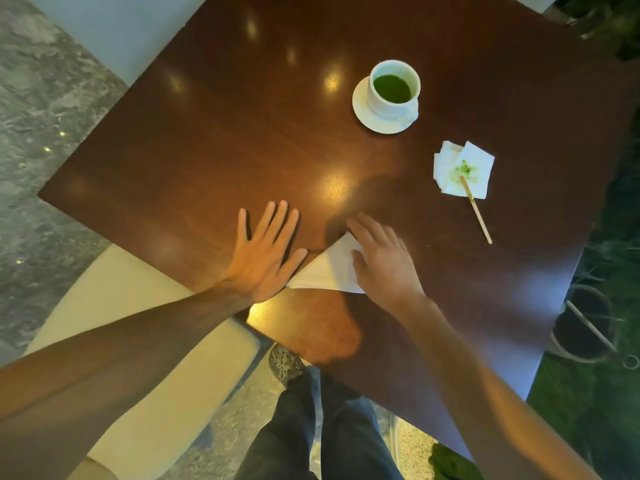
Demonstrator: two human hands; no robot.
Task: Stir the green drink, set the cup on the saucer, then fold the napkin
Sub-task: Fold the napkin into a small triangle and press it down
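Cup [394, 90] with green drink sits on saucer [363, 105], well beyond the right hand [384, 265]; that step looks done. Stir stick [479, 213] lies off to the right with its tip on a green-stained used napkin [462, 169], so stirring reads as finished too. Clean napkin [325, 271] is between the hands, already a triangle. Right hand presses it flat, fingers extended. Left hand [261, 258] is spread flat on the table [207, 150], thumb edge touching the napkin's corner. Left to do: at most creasing or one more fold.
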